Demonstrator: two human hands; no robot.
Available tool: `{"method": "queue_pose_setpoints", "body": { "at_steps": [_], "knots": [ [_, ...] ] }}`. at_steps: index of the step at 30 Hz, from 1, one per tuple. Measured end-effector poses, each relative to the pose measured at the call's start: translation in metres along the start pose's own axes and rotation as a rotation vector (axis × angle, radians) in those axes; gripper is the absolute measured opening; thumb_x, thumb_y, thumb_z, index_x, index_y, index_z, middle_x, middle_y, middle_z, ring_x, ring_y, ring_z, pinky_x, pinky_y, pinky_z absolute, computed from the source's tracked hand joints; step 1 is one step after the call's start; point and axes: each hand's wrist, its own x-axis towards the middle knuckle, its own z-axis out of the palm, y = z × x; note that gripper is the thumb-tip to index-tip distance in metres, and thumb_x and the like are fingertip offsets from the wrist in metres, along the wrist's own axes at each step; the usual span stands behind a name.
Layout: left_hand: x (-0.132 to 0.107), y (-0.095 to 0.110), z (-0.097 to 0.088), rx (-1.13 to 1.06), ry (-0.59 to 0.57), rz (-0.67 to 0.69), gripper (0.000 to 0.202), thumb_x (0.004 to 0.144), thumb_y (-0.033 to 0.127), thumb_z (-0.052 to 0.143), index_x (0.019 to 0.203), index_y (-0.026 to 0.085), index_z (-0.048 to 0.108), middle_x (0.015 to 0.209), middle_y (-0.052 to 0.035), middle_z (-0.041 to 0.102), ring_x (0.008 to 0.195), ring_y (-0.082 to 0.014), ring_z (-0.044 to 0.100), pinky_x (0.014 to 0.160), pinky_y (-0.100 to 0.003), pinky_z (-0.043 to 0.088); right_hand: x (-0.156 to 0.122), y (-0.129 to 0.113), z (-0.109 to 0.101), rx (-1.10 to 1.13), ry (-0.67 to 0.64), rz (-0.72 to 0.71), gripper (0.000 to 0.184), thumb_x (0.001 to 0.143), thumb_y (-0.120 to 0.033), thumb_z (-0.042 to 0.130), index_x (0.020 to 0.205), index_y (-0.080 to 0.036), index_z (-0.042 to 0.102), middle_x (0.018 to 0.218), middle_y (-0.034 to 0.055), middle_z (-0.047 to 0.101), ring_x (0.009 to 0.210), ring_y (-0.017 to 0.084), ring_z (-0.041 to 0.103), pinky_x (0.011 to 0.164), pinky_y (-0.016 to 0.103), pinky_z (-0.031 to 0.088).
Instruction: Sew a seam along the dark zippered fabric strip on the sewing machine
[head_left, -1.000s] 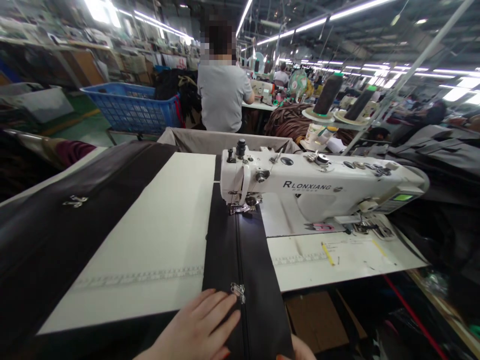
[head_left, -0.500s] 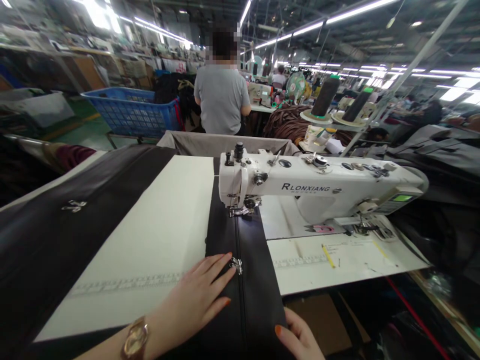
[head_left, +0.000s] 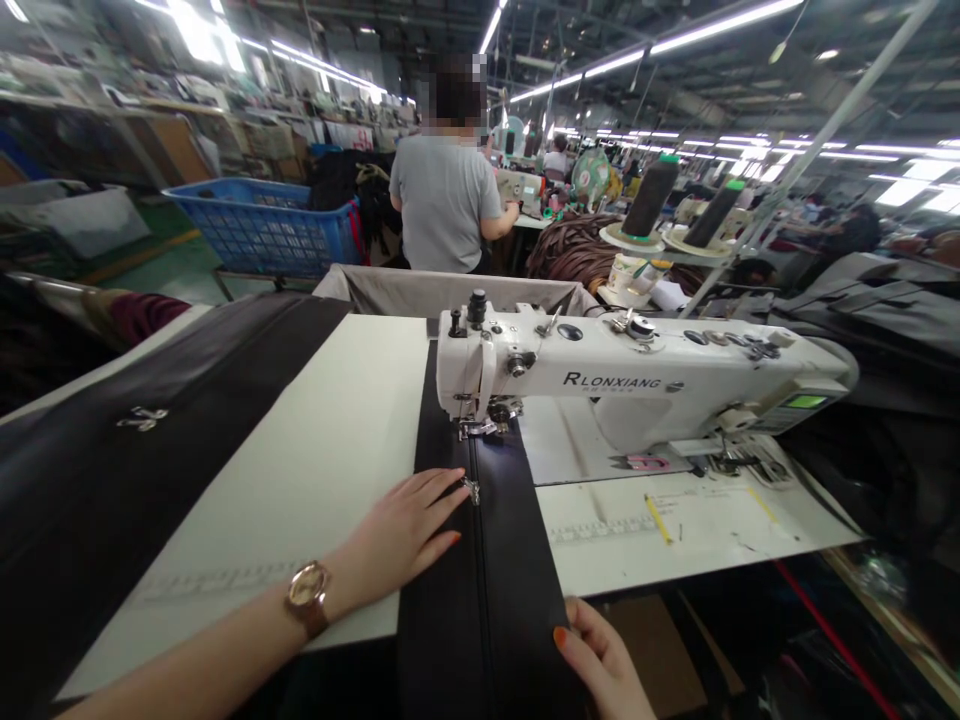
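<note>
A long black fabric strip point(head_left: 510, 560) with a zipper down its middle runs under the presser foot point(head_left: 480, 425) of a white sewing machine point(head_left: 637, 380). My left hand point(head_left: 405, 525) lies flat on the strip's left half, fingertips beside the metal zipper pull point(head_left: 472, 489), just short of the foot. My right hand point(head_left: 600, 660) pinches the strip's right edge where it hangs off the front of the white table point(head_left: 300, 480). A watch sits on my left wrist.
A second black zippered strip point(head_left: 142, 420) lies across the table's left side. A yellow pencil point(head_left: 658, 518) and pink snips point(head_left: 645, 463) lie right of the machine. Thread cones point(head_left: 649, 195) stand behind it. A person in a grey shirt point(head_left: 446, 200) works ahead, near a blue crate point(head_left: 262, 220).
The strip has fed forward, so the zipper pull has travelled from the table's front edge to near the presser foot. My left hand went along with it; my right hand came into view at the edge.
</note>
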Motion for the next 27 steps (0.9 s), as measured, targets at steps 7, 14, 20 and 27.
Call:
{"method": "queue_pose_setpoints", "body": {
  "at_steps": [7,14,20,27],
  "knots": [
    [0.010,-0.007,0.001,-0.017,0.049,-0.017,0.043,0.094,0.031,0.051,0.136,0.022,0.047,0.141,-0.0086,0.047,0.126,-0.0260,0.044,0.107,-0.044,0.040,0.001,0.008,-0.003,-0.006,0.073,-0.050,0.043,0.069,-0.054,0.075,0.069,-0.018,0.051,0.062,-0.0038,0.046,0.057,0.009,0.035,0.053,0.022,0.030],
    [0.031,0.001,-0.001,-0.161,0.077,-0.177,0.029,0.088,0.013,0.049,0.116,0.016,0.056,0.103,-0.0082,0.059,0.096,-0.0232,0.056,0.089,-0.041,0.047,-0.002,0.012,-0.003,0.033,0.073,-0.047,0.042,0.070,-0.053,0.074,0.070,-0.019,0.050,0.062,-0.0042,0.045,0.056,0.009,0.035,0.053,0.022,0.030],
    [0.052,0.014,-0.002,-0.286,0.101,-0.201,0.021,0.081,0.005,0.046,0.095,0.015,0.058,0.086,-0.0058,0.060,0.083,-0.0209,0.059,0.080,-0.038,0.050,-0.003,0.012,-0.001,0.004,0.017,-0.047,0.043,0.071,-0.055,0.073,0.071,-0.018,0.052,0.062,-0.0031,0.050,0.056,0.009,0.040,0.057,0.023,0.033],
    [0.031,0.025,-0.022,-0.473,0.107,-0.048,0.029,0.092,0.015,0.045,0.119,0.018,0.055,0.115,-0.0064,0.064,0.104,-0.0160,0.061,0.093,-0.031,0.050,-0.010,-0.011,-0.013,-0.532,0.060,-0.228,0.036,0.082,-0.054,0.061,0.075,-0.018,0.060,0.068,0.0017,0.057,0.065,0.015,0.052,0.062,0.026,0.041]
  ]
}}
